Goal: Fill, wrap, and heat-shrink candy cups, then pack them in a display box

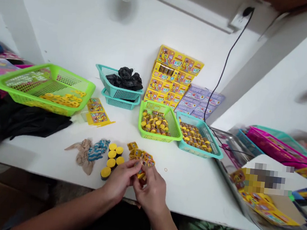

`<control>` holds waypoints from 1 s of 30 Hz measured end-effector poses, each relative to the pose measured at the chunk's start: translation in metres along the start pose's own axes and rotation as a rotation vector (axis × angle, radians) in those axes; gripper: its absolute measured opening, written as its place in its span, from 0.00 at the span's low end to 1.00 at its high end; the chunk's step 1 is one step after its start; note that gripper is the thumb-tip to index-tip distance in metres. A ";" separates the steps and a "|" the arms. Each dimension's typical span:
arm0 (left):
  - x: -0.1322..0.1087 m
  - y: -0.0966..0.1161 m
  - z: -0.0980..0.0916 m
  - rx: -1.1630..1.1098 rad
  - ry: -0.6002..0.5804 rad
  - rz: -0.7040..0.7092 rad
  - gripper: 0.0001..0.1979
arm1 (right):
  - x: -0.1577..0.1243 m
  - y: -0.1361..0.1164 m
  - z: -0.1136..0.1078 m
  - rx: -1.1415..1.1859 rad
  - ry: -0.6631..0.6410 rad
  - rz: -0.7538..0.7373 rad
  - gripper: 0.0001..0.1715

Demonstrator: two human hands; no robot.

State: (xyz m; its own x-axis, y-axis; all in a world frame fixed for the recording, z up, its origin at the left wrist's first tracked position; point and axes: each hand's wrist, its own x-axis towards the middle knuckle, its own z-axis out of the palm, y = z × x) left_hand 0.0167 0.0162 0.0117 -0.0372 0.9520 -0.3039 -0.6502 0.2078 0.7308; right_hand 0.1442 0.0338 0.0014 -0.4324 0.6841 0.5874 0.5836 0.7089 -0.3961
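Close together, the left hand (120, 179) and the right hand (152, 190) pinch a small yellow piece (141, 175) (mostly hidden from view) over the near side of the desk (194, 192)! Printed yellow cards (137, 153) lie just beyond, and yellow-topped tubs (112, 155) stand beside the left hand.

Through the head camera I see a white table (195, 189) set against the wall. On its left I make out a black cloth (21, 120) and, just behind it, a large green basket (34, 103) with yellow printed sheets (98, 113) beside it. Farther back I have two stacked turquoise baskets (120, 103). Near the middle, a smaller green basket (158, 136) stands beside a turquoise basket (197, 152). Toward the front I find a bunched beige cloth (83, 157), a blue striped cloth (99, 150) against it, yellow-topped tubs (111, 162), small yellow printed pieces (137, 153) and a thin ring (165, 169).
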 end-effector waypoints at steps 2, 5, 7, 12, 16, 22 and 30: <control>0.001 0.002 -0.002 0.090 0.015 0.017 0.27 | 0.005 0.006 0.002 -0.019 -0.001 0.036 0.13; 0.000 0.009 -0.004 0.201 0.028 0.017 0.35 | 0.034 0.035 0.000 -0.048 0.072 0.167 0.12; -0.005 0.015 -0.006 0.253 -0.003 -0.004 0.35 | 0.070 0.065 -0.004 -0.174 0.153 0.265 0.15; -0.020 0.038 -0.020 0.334 -0.024 0.011 0.24 | 0.166 0.139 -0.010 -0.512 0.080 0.379 0.17; -0.028 0.064 -0.047 0.336 0.185 0.218 0.19 | 0.184 0.148 0.000 -0.462 0.014 0.320 0.15; -0.025 0.085 -0.094 0.440 0.437 0.399 0.17 | 0.105 0.096 0.014 -0.061 0.066 0.155 0.18; 0.007 0.099 -0.151 1.440 0.599 0.498 0.14 | 0.029 0.102 0.023 0.116 0.179 0.571 0.19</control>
State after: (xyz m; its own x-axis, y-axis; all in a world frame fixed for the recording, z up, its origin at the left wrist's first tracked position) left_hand -0.1620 0.0096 -0.0106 -0.5094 0.8384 0.1936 0.7048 0.2775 0.6529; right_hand 0.1752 0.1302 -0.0384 0.0557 0.9294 0.3649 0.6060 0.2590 -0.7521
